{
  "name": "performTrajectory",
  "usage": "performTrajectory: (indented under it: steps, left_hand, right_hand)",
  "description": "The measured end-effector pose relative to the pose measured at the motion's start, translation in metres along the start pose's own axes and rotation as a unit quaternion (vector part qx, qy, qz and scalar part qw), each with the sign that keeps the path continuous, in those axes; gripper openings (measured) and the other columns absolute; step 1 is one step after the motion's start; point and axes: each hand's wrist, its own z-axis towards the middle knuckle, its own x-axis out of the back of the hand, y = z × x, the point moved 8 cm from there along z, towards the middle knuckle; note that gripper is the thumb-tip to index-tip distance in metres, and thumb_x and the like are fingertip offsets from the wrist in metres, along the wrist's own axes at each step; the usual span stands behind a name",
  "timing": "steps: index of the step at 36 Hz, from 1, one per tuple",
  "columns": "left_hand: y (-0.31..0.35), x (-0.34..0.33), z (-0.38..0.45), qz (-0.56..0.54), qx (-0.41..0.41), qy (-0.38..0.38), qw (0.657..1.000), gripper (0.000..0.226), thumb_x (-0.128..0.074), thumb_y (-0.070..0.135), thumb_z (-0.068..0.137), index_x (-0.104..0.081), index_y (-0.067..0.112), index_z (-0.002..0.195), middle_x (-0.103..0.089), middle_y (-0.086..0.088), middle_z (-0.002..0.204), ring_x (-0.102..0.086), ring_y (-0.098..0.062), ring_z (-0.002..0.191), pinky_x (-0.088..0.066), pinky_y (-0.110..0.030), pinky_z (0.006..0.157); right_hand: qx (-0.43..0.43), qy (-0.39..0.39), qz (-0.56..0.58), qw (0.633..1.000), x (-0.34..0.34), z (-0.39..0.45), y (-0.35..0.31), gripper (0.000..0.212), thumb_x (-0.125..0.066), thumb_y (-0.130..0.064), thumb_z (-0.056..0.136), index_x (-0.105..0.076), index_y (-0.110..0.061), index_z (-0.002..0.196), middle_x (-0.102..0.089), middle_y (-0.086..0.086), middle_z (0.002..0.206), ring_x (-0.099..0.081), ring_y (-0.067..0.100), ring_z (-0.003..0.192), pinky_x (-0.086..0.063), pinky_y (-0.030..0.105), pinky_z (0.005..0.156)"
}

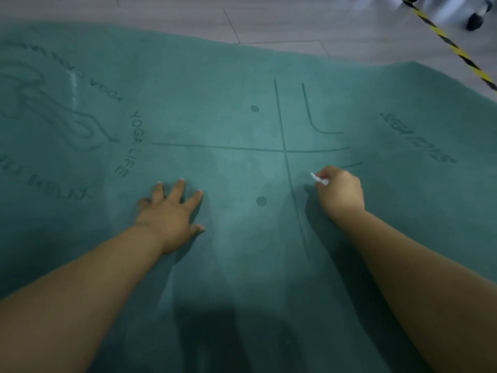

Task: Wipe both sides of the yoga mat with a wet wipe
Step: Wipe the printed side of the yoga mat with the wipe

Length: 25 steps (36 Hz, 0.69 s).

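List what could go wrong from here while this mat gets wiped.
1. The wipe is bunched inside the right hand, with only a corner showing, so strokes may cover little and leave patches.
2. The mat ripples along its far edge; wiping could shift it, though the left hand presses flat on it.
3. Only the printed side faces up; the underside might be forgotten.

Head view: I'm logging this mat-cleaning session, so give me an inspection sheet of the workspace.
Surface: pale grey tiled floor, with the mat spread flat on it.
Job's things: teal printed yoga mat, printed side up; small white wet wipe, mostly hidden in the right hand.
Clutter: nothing seen.
Grippers: left hand pressed flat on the mat, fingers spread; right hand curled round the wipe, on the mat.
Cables: nothing seen.
Surroundings: yellow-and-black striped tape and black caster wheel at top right, blurred.
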Motion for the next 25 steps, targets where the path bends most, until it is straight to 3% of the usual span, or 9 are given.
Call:
performTrajectory:
  steps: [3, 6, 10, 13, 15, 18, 21, 23, 25]
  left_hand:
    - [0.0, -0.004, 0.011, -0.007, 0.0, 0.008, 1.0, 0.076, -0.034, 0.071, 0.086, 0.001, 0.044, 0.148, 0.014, 0.003, 0.158, 0.003, -0.042, 0.143, -0.021, -0.054, 0.112]
    - [-0.005, -0.005, 0.019, 0.01, 0.0, 0.036, 0.999, 0.077, -0.031, 0.077, 0.082, -0.001, 0.047, 0.147, 0.007, 0.006, 0.158, -0.005, -0.04, 0.143, -0.027, -0.052, 0.11]
    - [-0.01, -0.005, 0.023, 0.001, -0.001, 0.047, 0.999, 0.08, -0.03, 0.081, 0.077, -0.003, 0.05, 0.145, 0.004, 0.009, 0.158, -0.009, -0.036, 0.143, -0.031, -0.049, 0.11]
    - [-0.01, -0.004, 0.025, -0.002, -0.004, 0.052, 0.999, 0.081, -0.028, 0.083, 0.075, -0.002, 0.052, 0.145, 0.004, 0.011, 0.158, -0.009, -0.035, 0.144, -0.031, -0.048, 0.11]
    - [-0.011, -0.004, 0.025, -0.01, -0.006, 0.053, 0.999, 0.08, -0.026, 0.083, 0.075, -0.001, 0.052, 0.145, 0.006, 0.012, 0.158, -0.008, -0.033, 0.144, -0.029, -0.047, 0.112]
    - [-0.012, -0.005, 0.024, -0.015, -0.006, 0.055, 0.998, 0.08, -0.023, 0.083, 0.076, 0.001, 0.051, 0.145, 0.007, 0.012, 0.158, -0.005, -0.032, 0.145, -0.026, -0.047, 0.114]
    - [-0.012, -0.007, 0.022, -0.019, -0.008, 0.059, 0.998, 0.08, -0.021, 0.082, 0.076, 0.003, 0.05, 0.145, 0.009, 0.011, 0.158, -0.002, -0.031, 0.145, -0.021, -0.047, 0.116]
    - [-0.013, -0.009, 0.02, -0.024, -0.008, 0.06, 0.998, 0.079, -0.02, 0.081, 0.077, 0.003, 0.05, 0.145, 0.011, 0.011, 0.158, 0.0, -0.03, 0.146, -0.017, -0.047, 0.117]
    - [-0.013, -0.011, 0.018, -0.031, -0.008, 0.059, 0.998, 0.079, -0.02, 0.08, 0.078, 0.004, 0.049, 0.146, 0.013, 0.011, 0.157, 0.003, -0.03, 0.146, -0.014, -0.047, 0.117]
  right_hand:
    - [0.002, 0.061, 0.012, 0.998, -0.001, 0.024, -0.002, 0.018, -0.049, -0.013, 0.092, -0.064, -0.006, 0.101, -0.055, 0.016, 0.107, -0.054, 0.033, 0.089, -0.042, 0.03, 0.074]
    - [-0.021, 0.098, 0.031, 0.994, -0.009, 0.046, -0.002, 0.018, -0.046, -0.01, 0.094, -0.061, -0.003, 0.102, -0.047, 0.015, 0.114, -0.047, 0.027, 0.08, -0.041, 0.031, 0.074]
    - [-0.056, 0.09, 0.019, 0.994, -0.032, 0.071, -0.007, 0.021, -0.046, -0.017, 0.095, -0.061, -0.003, 0.101, -0.057, 0.018, 0.106, -0.052, 0.031, 0.085, -0.038, 0.029, 0.071]
    - [-0.058, 0.057, 0.025, 0.996, -0.057, 0.076, -0.03, 0.028, -0.045, -0.022, 0.098, -0.064, -0.003, 0.106, -0.056, 0.019, 0.111, -0.056, 0.033, 0.097, -0.04, 0.029, 0.077]
    - [-0.015, 0.033, 0.084, 0.996, -0.078, 0.07, -0.056, 0.026, -0.045, -0.014, 0.095, -0.064, -0.003, 0.11, -0.054, 0.011, 0.111, -0.055, 0.028, 0.099, -0.039, 0.021, 0.081]
    - [0.041, -0.055, 0.228, 0.971, -0.11, 0.041, -0.098, 0.009, -0.047, -0.005, 0.089, -0.054, -0.011, 0.086, -0.053, -0.009, 0.081, -0.052, 0.017, 0.081, -0.035, 0.005, 0.057]
    - [0.182, -0.149, 0.165, 0.958, -0.131, 0.013, -0.132, 0.018, -0.047, -0.015, 0.093, -0.043, -0.021, 0.076, -0.054, -0.014, 0.084, -0.056, 0.012, 0.085, -0.042, 0.014, 0.066]
    - [0.246, -0.169, 0.068, 0.952, -0.128, 0.012, -0.131, 0.01, -0.047, -0.023, 0.094, -0.051, -0.018, 0.087, -0.054, -0.006, 0.091, -0.055, 0.017, 0.087, -0.042, 0.026, 0.068]
    - [0.242, -0.137, -0.003, 0.96, -0.114, 0.033, -0.109, 0.018, -0.047, -0.019, 0.093, -0.058, -0.009, 0.102, -0.051, 0.001, 0.096, -0.052, 0.022, 0.086, -0.035, 0.026, 0.066]
